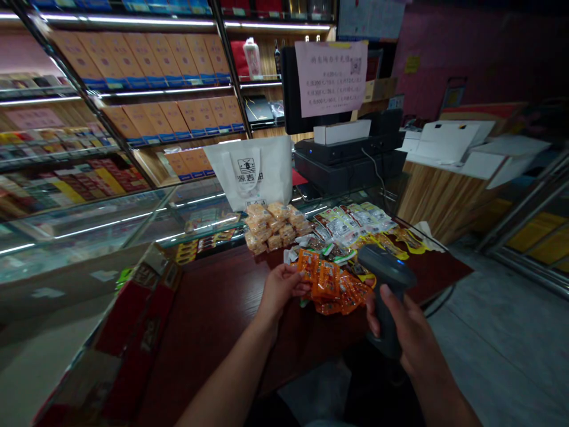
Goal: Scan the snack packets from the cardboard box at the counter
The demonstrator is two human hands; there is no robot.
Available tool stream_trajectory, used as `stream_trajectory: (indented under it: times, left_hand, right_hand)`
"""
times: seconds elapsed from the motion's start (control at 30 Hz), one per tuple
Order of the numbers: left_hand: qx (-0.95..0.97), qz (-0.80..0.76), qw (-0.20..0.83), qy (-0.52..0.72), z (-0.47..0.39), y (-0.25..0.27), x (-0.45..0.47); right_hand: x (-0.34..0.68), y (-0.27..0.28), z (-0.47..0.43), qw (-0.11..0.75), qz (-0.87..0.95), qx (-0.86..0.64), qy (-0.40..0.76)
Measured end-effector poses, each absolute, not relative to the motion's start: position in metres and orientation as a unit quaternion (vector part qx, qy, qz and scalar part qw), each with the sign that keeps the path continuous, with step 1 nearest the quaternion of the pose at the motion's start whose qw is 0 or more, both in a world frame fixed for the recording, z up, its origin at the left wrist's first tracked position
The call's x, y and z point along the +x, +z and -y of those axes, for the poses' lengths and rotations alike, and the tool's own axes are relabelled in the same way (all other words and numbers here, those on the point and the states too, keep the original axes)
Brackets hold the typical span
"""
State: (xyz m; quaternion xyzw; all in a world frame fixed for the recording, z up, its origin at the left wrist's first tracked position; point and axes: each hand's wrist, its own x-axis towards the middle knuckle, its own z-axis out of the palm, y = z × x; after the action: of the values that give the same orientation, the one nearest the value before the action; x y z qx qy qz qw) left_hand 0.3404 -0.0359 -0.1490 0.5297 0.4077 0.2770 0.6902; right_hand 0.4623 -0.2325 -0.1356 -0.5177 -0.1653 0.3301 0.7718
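Note:
My right hand (pixel 400 326) is wrapped round the grip of a dark grey barcode scanner (pixel 386 267), its head angled over the snack packets. My left hand (pixel 280 289) pinches the edge of an orange snack packet (pixel 326 279) at the left side of a small heap of the same kind. Behind that heap lie dark packets with green and white edges (pixel 324 246). Farther back, silvery snack packs (pixel 342 222) overlap in a row, with yellow packets (pixel 404 237) to their right. A pile of clear-wrapped tan snacks (pixel 273 228) sits left of them.
A white carrier bag (pixel 253 172) stands behind the tan snacks on the glass counter. The cash register screen (pixel 291 89) has a paper notice (pixel 333 77) on it. At left is an open cardboard box (pixel 137 320); shelves of orange boxes (pixel 146 59) rise behind.

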Motion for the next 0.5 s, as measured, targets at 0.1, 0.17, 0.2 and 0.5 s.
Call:
stream_trajectory:
  times: [0.1, 0.17, 0.2, 0.5]
  left_hand:
    - [0.552, -0.413, 0.674, 0.265, 0.034, -0.148, 0.348]
    - [0.568, -0.413, 0.662, 0.262, 0.036, -0.15, 0.35]
    - [0.576, -0.411, 0.656, 0.262, 0.037, -0.15, 0.35]
    - [0.639, -0.41, 0.56, 0.332, 0.056, -0.146, 0.302]
  right_hand:
    - [0.461, -0.138, 0.232, 0.771, 0.162, -0.519, 0.332]
    - [0.461, -0.138, 0.231, 0.769, 0.156, -0.522, 0.334]
    - [0.461, -0.138, 0.23, 0.768, 0.154, -0.523, 0.336]
    - [0.44, -0.148, 0.231, 0.682, 0.149, -0.585, 0.413]
